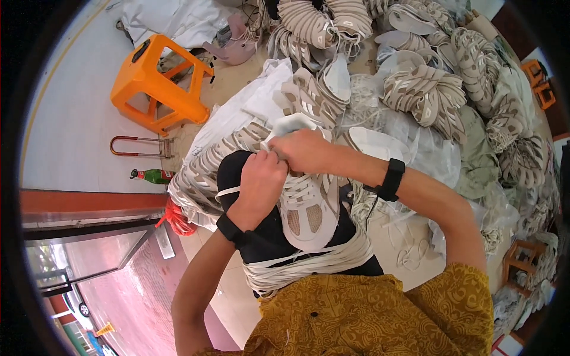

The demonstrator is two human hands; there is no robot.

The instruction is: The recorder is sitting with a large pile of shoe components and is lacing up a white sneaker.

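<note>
Left hand (260, 183) and right hand (304, 152) are pinching something hidden on the shoe (310, 221), likely lacing, next needing a pull.

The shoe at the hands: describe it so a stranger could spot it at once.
Find the mustard shirt at the bottom, then black trousers above, crossed by pale laces. Beyond those laces lies a beige and white shoe, toe toward the shirt. Unlike the heaped shoes, it has the left hand and right hand at its far end.
</note>
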